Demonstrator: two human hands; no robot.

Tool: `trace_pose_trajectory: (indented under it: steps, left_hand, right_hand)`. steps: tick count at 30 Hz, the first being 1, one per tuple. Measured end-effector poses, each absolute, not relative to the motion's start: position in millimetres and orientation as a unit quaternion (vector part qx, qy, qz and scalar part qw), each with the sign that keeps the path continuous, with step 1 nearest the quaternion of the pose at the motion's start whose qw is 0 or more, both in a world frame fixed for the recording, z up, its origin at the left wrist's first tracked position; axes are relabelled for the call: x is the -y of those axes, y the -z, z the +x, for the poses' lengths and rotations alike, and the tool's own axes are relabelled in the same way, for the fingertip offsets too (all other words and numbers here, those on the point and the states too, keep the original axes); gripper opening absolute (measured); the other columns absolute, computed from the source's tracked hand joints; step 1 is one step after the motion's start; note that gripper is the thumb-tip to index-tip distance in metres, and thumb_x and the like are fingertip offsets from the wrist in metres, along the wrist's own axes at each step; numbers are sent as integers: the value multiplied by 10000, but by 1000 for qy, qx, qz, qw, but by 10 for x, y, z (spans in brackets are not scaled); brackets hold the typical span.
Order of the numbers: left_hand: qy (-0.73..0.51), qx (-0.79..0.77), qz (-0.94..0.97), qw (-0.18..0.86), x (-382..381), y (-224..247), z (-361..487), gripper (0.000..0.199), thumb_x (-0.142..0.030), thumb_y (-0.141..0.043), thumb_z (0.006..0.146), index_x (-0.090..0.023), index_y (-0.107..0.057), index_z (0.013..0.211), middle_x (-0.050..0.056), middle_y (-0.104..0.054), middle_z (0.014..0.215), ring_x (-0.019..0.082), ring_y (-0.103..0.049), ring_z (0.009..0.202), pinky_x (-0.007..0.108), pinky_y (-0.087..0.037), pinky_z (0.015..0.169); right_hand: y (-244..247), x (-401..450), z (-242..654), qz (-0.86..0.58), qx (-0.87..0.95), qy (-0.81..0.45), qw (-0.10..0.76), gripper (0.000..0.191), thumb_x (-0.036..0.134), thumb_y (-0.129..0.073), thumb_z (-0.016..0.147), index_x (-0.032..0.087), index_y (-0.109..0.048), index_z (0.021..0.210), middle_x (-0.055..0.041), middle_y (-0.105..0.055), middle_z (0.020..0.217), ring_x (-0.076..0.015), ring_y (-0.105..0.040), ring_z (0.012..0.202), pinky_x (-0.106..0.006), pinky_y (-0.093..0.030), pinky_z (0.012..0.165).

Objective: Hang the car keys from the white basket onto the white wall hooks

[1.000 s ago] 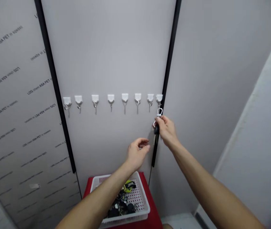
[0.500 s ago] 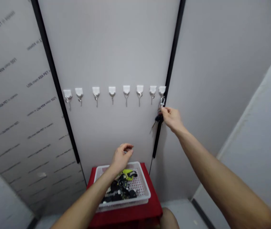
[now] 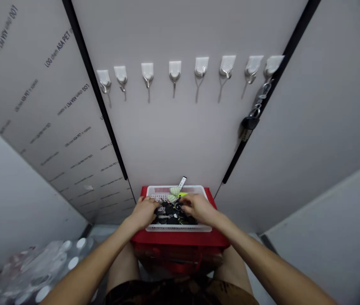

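Observation:
A white plastic basket holds a heap of mostly dark keys and key rings. My left hand rests over its left side, fingers loosely spread at the heap's edge. From the right, my right hand reaches in, its fingers bent together among the keys; what they pinch is too small to make out. Behind it are a yellow piece, a green-checked fabric piece and a white strip leaning over the back rim. A bunch of keys with a black fob hangs from the rightmost wall hook.
Several white adhesive hooks line the wall panel between two black strips. The basket stands on a red-covered stool between my knees. Plastic-wrapped bottles stand on the floor at lower left.
My right hand has let go of the keys at the rightmost hook and come down into the basket. My left hand has lowered to the basket's left side. The view has tilted down.

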State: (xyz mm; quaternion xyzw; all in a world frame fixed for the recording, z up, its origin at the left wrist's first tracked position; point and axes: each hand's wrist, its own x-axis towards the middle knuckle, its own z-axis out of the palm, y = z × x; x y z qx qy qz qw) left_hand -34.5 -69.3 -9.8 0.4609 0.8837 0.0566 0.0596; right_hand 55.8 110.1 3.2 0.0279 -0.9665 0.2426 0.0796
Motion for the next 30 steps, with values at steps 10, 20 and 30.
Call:
trace_pose_trajectory:
  steps: [10,20,30]
  left_hand:
    - [51,-869,484,89,567,2,-410,294,-63,-401,587,-187,-576,788,93,-548,833,226,-476,812,380,-305,718]
    - [-145,-845,502,112,615,-67,-475,78,-176,-486,579,-172,-547,627,10,-558,661,156,-465,721,310,-302,736]
    - [-654,-634,252,327,393,-352,-331,211,-288,-552,549,-129,-437,626,-37,-490,535,63,-479,505,208,-367,563]
  right_hand:
    - [227,-970,583,26,981,-194,1,222,234,-427,647,208,-570,816,-20,-594,660,-129,-511,593,-209,-313,530]
    - [233,-998,639,30,960,-279,17,201,239,-422,663,191,-578,781,-1,-561,574,-91,-462,499,-188,-306,483]
    - [-37,-882,560,26,835,-532,136,309,238,-471,643,162,-491,941,-38,-557,822,-109,-489,672,-226,-389,594]
